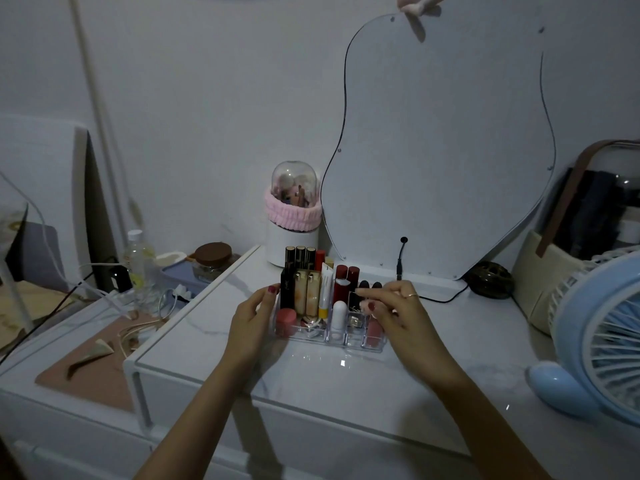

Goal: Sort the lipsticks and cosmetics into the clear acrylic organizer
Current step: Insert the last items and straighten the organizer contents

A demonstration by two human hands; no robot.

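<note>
A clear acrylic organizer (332, 339) stands on the white dresser top, filled with several lipsticks and tubes: black-and-gold lipsticks (299, 258) at the back, dark red ones (347, 277), a white-and-yellow tube (325, 292), a white stick (339, 315) and a pink jar (286, 321) in front. My left hand (251, 322) rests against the organizer's left side, fingers curled on its wall. Over the right compartments my right hand (398, 310) pinches a small dark item I cannot identify.
A curvy mirror (443, 150) leans on the wall behind, with a black cable (401, 258) plugged in. A domed brush holder (292, 220) stands at back left, a blue fan (595, 327) at right, a bag (547, 271) behind it. A lower side table (69, 348) holds clutter.
</note>
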